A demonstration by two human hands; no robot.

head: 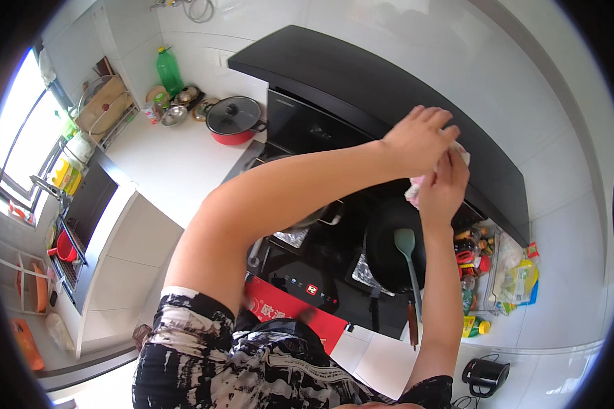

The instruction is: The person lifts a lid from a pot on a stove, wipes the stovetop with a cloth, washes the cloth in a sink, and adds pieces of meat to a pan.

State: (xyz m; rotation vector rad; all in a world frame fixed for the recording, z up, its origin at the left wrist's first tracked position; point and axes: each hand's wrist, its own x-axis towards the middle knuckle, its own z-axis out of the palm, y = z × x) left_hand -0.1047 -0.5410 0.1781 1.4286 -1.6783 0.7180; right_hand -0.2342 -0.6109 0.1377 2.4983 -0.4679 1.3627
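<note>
A pink-and-white cloth (414,192) is bunched in my right hand (444,186), in front of the black range hood (337,76). My left hand (420,139) reaches across from the left, its fingers bent over the top of the right hand and the cloth. Its thumb and palm side are hidden, so its hold on the cloth is unclear. Below both hands, a black wok (384,245) sits on the glass gas hob (307,271). A green spatula (405,243) leans in the wok, its wooden handle over the front edge. My left forearm partly covers a lidded pot (312,220) on the other burner.
Left of the hob, a red pot with a glass lid (233,120) stands on the white counter (163,158). Near it are metal bowls (174,116) and a green bottle (169,71). Sauce bottles (470,250) crowd the right side, with a black electric kettle (485,377) closer to me.
</note>
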